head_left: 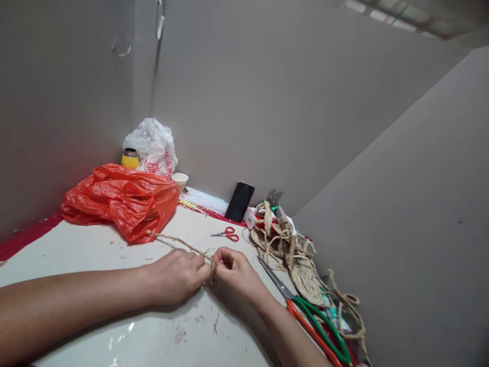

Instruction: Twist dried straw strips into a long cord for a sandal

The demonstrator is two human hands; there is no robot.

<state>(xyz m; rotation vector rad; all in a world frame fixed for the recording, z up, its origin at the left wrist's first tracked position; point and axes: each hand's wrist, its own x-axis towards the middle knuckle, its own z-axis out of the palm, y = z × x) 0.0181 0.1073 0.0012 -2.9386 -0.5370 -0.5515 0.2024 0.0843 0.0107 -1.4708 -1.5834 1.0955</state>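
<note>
A thin braided straw cord [178,239] runs from the edge of the red plastic bag [122,199] to a small knotted bit between my two hands. My left hand [181,275] is closed on the knotted end of the cord, knuckles up. Facing it from the right, my right hand [235,270] pinches the same end between thumb and forefinger. Small red-handled scissors [229,234] lie on the white table just beyond my right hand. Large shears with green and orange handles [313,321] lie beside my right forearm.
Coiled straw braids [305,275] are heaped along the right edge. A black phone [240,202] leans on the back wall. A paper cup [179,179], a yellow jar [130,159] and a white plastic bag [153,145] stand behind the red bag.
</note>
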